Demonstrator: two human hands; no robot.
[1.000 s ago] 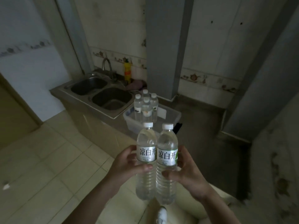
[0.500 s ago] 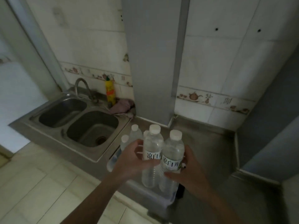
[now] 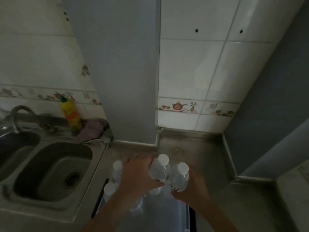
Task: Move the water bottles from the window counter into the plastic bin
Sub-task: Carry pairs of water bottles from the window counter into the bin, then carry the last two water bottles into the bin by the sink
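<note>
Steel counter (image 3: 197, 144) lies bare beyond both held bottles (image 3: 168, 174).

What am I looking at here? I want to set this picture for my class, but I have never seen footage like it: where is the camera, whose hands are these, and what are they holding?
There is no machine. A person wears a wide-angle camera on the head, looking forward and down, so the two bare arms reach in from the bottom edge.

The left hand grips one water bottle and the right hand grips another, side by side, white caps up. They are held over a clear plastic bin on a steel counter. At least two more capped bottles already stand in the bin, left of the hands.

To the left is a sink with a tap. Behind it stand a yellow bottle and a purplish cloth, against a tiled wall.
</note>
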